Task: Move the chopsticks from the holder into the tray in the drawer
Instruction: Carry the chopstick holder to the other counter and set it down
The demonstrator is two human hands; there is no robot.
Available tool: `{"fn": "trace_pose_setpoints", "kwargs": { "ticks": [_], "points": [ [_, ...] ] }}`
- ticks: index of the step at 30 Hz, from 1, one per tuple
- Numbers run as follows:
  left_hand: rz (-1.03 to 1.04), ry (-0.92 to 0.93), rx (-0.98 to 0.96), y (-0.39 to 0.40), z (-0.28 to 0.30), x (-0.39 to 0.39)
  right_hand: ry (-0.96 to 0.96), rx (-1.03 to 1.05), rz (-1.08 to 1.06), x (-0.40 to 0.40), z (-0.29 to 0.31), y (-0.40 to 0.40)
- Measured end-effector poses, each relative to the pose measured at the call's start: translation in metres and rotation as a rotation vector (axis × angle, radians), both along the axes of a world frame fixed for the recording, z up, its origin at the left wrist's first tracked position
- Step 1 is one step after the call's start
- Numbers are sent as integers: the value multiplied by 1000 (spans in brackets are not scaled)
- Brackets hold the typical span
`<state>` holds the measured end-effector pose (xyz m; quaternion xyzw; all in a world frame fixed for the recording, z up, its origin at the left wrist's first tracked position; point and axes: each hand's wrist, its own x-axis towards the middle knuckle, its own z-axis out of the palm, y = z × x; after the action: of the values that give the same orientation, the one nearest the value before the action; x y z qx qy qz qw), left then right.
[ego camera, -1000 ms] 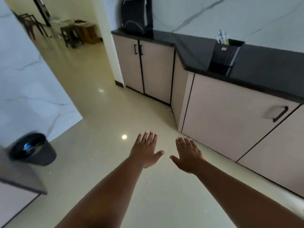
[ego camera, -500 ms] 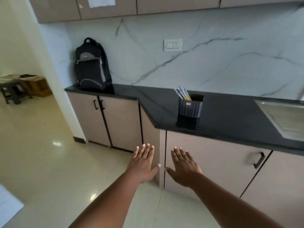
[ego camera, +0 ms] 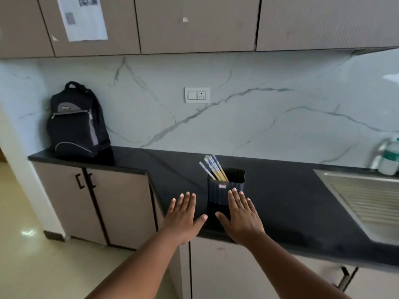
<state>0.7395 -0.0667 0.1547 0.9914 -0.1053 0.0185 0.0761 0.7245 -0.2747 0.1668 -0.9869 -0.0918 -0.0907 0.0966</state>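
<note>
Head view: left hand (ego camera: 183,216) and right hand (ego camera: 241,216) flat, spread, empty at centre frame; chopsticks (ego camera: 212,168) lean loosely in the holder (ego camera: 222,190) on the tabletop (ego camera: 291,201). A careless grab could tip it.

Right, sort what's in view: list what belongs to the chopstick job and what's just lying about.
For the job:
chopsticks
holder
left hand, right hand, both open and empty

Lying about:
backpack
bottle
sink
socket
paper on the cabinet
</note>
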Motion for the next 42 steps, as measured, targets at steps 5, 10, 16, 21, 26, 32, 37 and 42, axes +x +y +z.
{"fn": "trace_pose_setpoints", "kwargs": {
  "ticks": [5,10,16,21,26,32,37,42],
  "points": [
    [85,-51,-52,-20,15,66,-47,-6,-1,80,23,-39],
    [170,-3,-137,-27,13,116,23,111,-77,134,22,-62],
    [311,110,-456,-35,7,184,205,662,-205,182,19,-57],
    [182,200,-617,-53,-2,233,391,1083,-385,216,19,-57],
    [74,429,-1111,-68,-17,242,436,1058,-452,227,-1,-56],
    [109,492,-1182,-68,-14,242,428,1108,-434,236,2,-55],
    [157,369,-1148,-69,-1,225,494,1197,-360,245,8,-50],
    [264,222,-1291,-58,15,178,649,1225,-172,238,10,-31]
  ]
}}
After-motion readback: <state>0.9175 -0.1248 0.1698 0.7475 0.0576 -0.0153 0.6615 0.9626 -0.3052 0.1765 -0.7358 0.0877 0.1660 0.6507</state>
